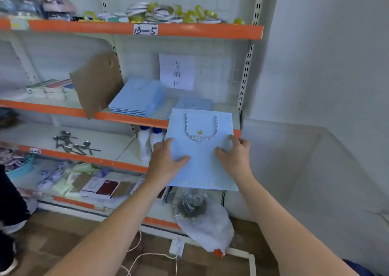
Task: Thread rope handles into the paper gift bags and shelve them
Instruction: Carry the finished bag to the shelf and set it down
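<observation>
Shelving looks to be the step in hand: one flat blue gift bag [202,149], its twisted rope handle [201,128] already threaded and lying in a loop on the front face, is held out level in front of the middle shelf [130,116], its top edge just over that shelf's orange lip. The left hand [165,160] grasps the bag's left edge, thumb laid on top and fingers hidden beneath; the right hand [235,153] pinches the right edge the same way, thumb on the face.

Counted from that shelf: one stack of blue bags [134,99] lies on it to the left of the held bag, the number of bags in it too hard to tell, and one smaller pile [194,103] sits just behind the held bag. One paper sign [176,71] hangs on the back panel above the piles. Two white bottles [149,143] with blue caps stand on the shelf below.

Next, I judge, the bag needs sliding forward and setting flat on the pile behind it, edges squared, with the rope kept tucked on top so it does not snag
</observation>
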{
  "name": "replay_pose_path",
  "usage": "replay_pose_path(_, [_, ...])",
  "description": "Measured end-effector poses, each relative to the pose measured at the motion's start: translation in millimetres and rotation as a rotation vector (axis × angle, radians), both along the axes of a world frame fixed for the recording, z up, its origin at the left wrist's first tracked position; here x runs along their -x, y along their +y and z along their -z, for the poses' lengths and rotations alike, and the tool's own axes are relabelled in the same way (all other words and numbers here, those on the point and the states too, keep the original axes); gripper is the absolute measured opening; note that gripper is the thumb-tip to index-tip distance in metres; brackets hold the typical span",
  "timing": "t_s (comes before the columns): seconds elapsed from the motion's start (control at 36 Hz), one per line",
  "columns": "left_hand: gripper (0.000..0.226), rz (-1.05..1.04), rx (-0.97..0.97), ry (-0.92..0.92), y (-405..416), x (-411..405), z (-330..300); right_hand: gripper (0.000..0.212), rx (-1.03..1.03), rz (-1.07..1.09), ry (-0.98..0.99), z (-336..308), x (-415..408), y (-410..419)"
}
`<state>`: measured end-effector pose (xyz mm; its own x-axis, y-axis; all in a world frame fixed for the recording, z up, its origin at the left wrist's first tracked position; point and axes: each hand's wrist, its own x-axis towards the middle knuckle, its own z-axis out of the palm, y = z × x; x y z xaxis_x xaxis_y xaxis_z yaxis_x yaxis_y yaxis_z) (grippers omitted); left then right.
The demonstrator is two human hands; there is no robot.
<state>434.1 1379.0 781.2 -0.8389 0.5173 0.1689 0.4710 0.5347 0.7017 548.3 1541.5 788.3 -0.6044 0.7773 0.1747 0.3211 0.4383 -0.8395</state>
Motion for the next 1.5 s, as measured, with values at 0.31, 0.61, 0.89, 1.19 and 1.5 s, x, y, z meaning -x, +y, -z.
replay_pose_path(0.31, [0.08, -0.019, 0.142, -0.005, 105, 135, 11, 0.064, -0.142, -0.167, -0.234, 22, 113, 112])
replay_pose_path(0.61, [0.075, 0.019, 0.255, -0.034, 192, 276, 18, 0.062, -0.175, -0.147, -0.379, 41, 250, 185])
replay_pose_path(0.89, [0.078, 0.048, 0.294, -0.058, 231, 343, 31, 0.058, -0.282, -0.126, -0.55, 51, 315, 211])
replay_pose_path(1.19, [0.081, 0.076, 0.285, -0.083, 254, 367, 46, 0.063, -0.484, -0.083, -0.771, 58, 340, 226])
replay_pose_path(1.5, [0.073, 0.105, 0.327, -0.039, 264, 366, 57, 0.058, -0.308, -0.151, -0.678, 61, 340, 233])
